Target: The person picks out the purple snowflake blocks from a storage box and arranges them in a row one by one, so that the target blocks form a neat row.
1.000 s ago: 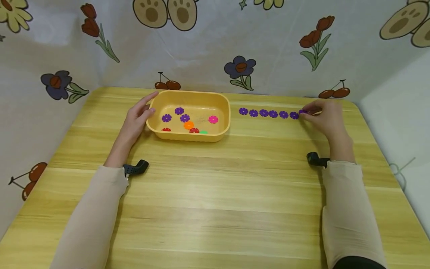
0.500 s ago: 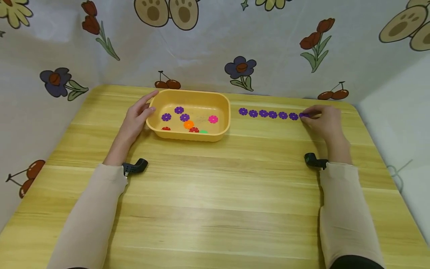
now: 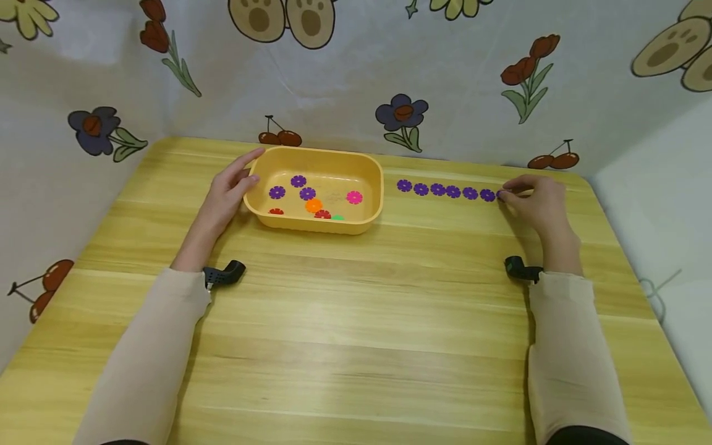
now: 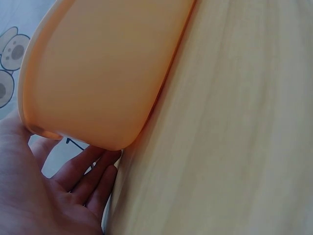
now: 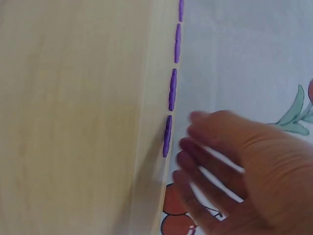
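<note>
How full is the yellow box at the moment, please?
The yellow box is neither full nor empty: the head view shows scattered colourful discs on its floor, with bare patches between.

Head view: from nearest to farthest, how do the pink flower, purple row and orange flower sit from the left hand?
From the left hand:
1. Orange flower: in the tray, near its middle.
2. Pink flower: toward the tray's right end.
3. Purple row: on the table, right of the tray.
</note>
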Tool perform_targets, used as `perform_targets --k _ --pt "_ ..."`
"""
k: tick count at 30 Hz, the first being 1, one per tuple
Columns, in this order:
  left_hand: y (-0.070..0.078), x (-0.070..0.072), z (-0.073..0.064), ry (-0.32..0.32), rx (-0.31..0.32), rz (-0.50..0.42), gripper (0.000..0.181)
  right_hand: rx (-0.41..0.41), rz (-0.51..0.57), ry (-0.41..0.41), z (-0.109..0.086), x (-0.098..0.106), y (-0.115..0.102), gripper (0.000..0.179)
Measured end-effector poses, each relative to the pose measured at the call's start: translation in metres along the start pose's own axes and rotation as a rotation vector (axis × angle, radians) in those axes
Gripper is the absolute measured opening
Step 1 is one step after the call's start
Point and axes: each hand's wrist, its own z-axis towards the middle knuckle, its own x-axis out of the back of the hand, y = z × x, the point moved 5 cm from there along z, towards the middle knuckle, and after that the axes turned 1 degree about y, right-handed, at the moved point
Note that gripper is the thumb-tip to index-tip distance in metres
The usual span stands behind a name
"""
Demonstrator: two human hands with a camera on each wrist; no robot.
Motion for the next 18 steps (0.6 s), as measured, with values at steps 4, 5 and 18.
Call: perform_targets --k 4,5,18 --pt "0.0 0.001 -0.001 0.0 0.001 -0.003 0.05 0.032 0.018 0.047 0.001 0.002 -0.013 0.033" --pt "0.0 0.0 -0.001 -0.001 0.002 -0.002 0.05 0.042 0.02 0.057 0.002 0.002 -0.017 0.033" --pt "-0.001 0.001 -0.001 -0.001 0.012 -0.005 0.05 0.168 0.05 0.077 0.002 -0.011 -0.065 0.029"
